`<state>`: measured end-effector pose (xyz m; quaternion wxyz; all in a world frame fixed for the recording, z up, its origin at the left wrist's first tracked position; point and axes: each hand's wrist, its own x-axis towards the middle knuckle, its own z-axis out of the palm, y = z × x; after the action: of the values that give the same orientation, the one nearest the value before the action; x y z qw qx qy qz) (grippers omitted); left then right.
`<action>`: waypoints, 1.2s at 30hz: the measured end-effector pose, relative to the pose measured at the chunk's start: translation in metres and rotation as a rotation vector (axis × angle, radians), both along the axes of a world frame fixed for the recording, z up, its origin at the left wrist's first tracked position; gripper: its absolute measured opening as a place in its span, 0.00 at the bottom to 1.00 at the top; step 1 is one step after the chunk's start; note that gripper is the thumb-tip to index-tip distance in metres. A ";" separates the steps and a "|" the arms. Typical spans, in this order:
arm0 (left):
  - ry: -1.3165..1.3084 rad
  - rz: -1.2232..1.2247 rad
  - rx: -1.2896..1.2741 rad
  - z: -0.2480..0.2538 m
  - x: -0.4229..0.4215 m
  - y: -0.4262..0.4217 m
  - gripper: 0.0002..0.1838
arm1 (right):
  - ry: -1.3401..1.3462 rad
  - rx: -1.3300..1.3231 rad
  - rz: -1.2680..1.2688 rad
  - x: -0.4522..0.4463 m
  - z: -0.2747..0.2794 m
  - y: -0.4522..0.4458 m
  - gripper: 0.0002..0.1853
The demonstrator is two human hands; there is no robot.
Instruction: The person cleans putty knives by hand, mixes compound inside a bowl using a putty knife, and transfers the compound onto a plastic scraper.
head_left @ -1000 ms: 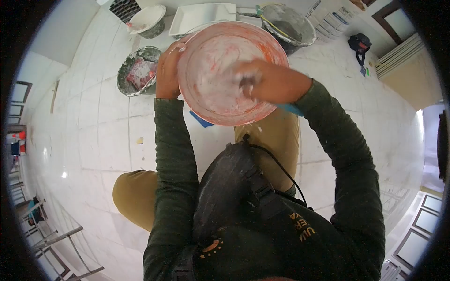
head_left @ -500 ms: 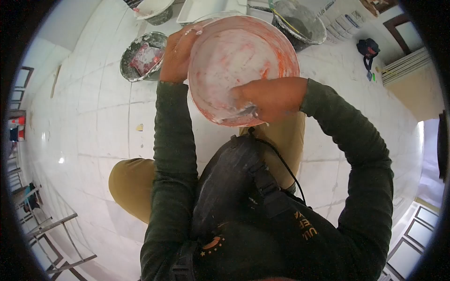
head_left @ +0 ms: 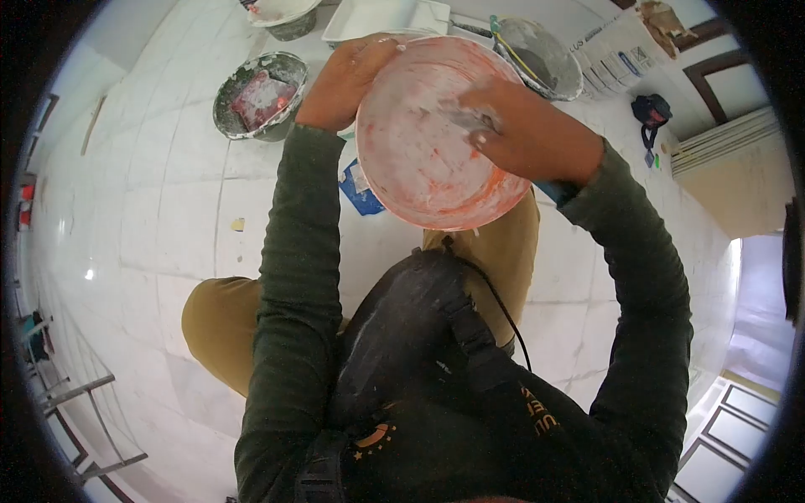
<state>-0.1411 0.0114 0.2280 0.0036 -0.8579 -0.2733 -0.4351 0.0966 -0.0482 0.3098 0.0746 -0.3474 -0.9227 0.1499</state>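
Observation:
A round orange-pink bowl (head_left: 411,172), its inside smeared with white paste, is tilted so its opening faces me. My left hand (head_left: 345,82) is closed on the rim at the upper left. Inside the bowl, near its right side, my right hand (head_left: 524,130) is closed and partly blurred by motion. A small greyish thing shows at its fingers, too smeared to name. Orange streaks show through the paste at the bowl's right and lower sides.
A dark bucket (head_left: 289,113) with a paste-covered reddish thing inside stands at left. Behind are a white paint tray (head_left: 344,25), a white-rimmed tub (head_left: 289,29) and a grey bucket (head_left: 570,80). A blue packet (head_left: 360,194) lies on the tiled floor; a black cap (head_left: 651,109) is at right.
My right hand has moved up and right inside the bowl, from its lower edge. The bowl has shifted slightly right with my left hand, and the blue packet has come into view.

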 end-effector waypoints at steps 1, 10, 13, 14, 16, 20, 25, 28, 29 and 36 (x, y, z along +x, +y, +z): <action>0.004 -0.018 -0.020 0.001 0.002 0.002 0.17 | -0.012 0.023 -0.031 -0.006 0.001 0.000 0.17; -0.038 -0.047 0.017 -0.003 0.001 0.007 0.18 | 0.221 -0.026 0.078 -0.044 -0.033 0.016 0.14; -0.213 -0.040 -0.405 0.006 0.009 -0.008 0.13 | 0.235 -0.150 0.176 -0.056 -0.033 -0.013 0.11; -0.242 -0.054 -0.442 0.008 0.010 -0.009 0.14 | 0.153 -0.152 0.220 -0.049 -0.028 -0.027 0.13; -0.224 -0.123 -0.204 0.006 0.010 -0.004 0.15 | -0.061 -0.139 0.284 -0.042 -0.017 -0.027 0.16; -0.118 -0.137 -0.262 0.017 0.011 -0.003 0.14 | -0.141 -0.096 0.293 -0.025 -0.024 -0.015 0.16; -0.336 -0.098 -0.684 0.005 0.010 -0.002 0.13 | -0.087 -0.220 0.353 0.001 -0.029 -0.038 0.15; -0.208 -0.110 -0.511 0.008 0.007 0.003 0.14 | -0.215 0.011 0.443 0.002 0.006 -0.007 0.15; -0.213 -0.092 -0.561 0.010 0.008 -0.001 0.13 | -0.165 -0.014 0.326 -0.006 0.015 0.001 0.14; -0.282 -0.194 -0.661 0.013 0.009 -0.001 0.15 | -0.208 0.145 0.364 -0.022 0.012 0.044 0.14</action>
<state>-0.1318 0.0103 0.2414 -0.3523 -0.7664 -0.3144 -0.4355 0.0743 -0.0047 0.3214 -0.0244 -0.1823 -0.9813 0.0575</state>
